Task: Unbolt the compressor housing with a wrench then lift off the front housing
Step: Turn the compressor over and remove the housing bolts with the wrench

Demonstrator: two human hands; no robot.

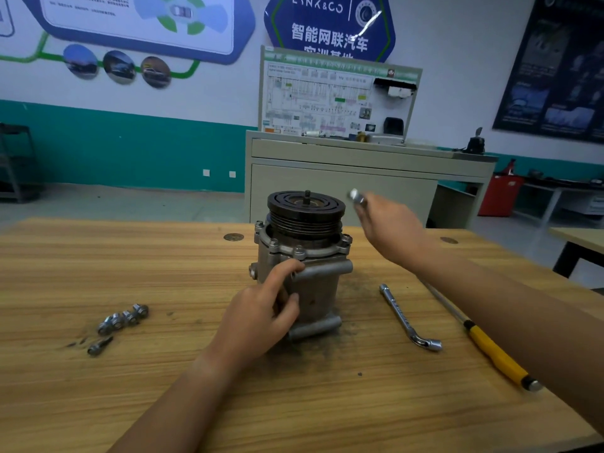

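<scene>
Grey metal compressor [304, 273] stands upright on the wooden table [163, 371], pulley on top. Your left hand [261, 315] grips its body, forefinger stretched up to the flange just under a bolt [299, 251], thumb pressed on the side. Your right hand [392, 230] is raised beside the pulley, fingers closed around a blurred wrench [357, 197]. Loose bolts [122, 318] lie well apart at the left.
</scene>
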